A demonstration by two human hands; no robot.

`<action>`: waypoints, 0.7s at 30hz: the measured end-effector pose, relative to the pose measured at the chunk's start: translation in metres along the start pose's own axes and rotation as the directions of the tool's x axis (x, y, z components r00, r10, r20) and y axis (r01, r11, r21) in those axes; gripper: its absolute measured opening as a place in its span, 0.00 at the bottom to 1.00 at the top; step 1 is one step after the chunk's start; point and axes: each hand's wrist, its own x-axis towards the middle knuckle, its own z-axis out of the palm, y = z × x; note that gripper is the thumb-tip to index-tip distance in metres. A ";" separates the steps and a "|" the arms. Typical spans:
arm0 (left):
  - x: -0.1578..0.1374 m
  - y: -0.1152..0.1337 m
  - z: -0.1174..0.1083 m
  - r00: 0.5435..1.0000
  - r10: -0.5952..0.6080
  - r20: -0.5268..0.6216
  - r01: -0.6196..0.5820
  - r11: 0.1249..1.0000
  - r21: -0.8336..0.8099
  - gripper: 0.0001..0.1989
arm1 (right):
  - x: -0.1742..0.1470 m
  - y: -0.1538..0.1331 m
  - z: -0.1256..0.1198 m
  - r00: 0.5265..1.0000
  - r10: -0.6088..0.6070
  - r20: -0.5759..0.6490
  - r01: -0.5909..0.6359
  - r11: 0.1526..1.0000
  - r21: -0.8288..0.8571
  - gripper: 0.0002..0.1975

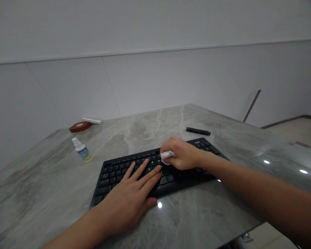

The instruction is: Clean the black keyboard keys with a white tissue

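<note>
A black keyboard point(168, 186) lies at a slant near the front of the grey marbled table. My left hand point(132, 195) rests flat on its left half, fingers spread over the keys and thumb at the front edge. Bunched in my right hand point(180, 152) is a white wipe point(167, 155), which I press down around the middle of the keys. The right hand and forearm hide part of the keyboard's right side.
Left of the keyboard stands a small white spray bottle point(82, 150) with a colourful label. Behind it lie a brown wooden object point(79, 127) and a white bar point(92, 121). A black strip-shaped piece point(198, 131) lies beyond the keyboard. A pale wall point(140, 83) backs the table point(134, 131).
</note>
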 end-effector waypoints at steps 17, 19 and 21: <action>0.000 0.002 0.000 0.979 0.110 -0.172 -0.119 0.992 -0.043 0.29 | 0.000 0.002 0.006 0.996 0.039 -0.078 -0.041 0.999 -0.021 0.04; 0.002 0.007 -0.001 0.992 0.004 -0.130 -0.008 1.000 -0.026 0.32 | 0.001 0.001 0.005 0.996 0.039 -0.078 -0.041 0.999 -0.027 0.04; 0.006 0.009 -0.003 0.995 -0.070 -0.076 0.068 0.997 -0.032 0.35 | 0.001 0.000 0.004 0.997 0.041 -0.068 -0.044 0.998 -0.036 0.04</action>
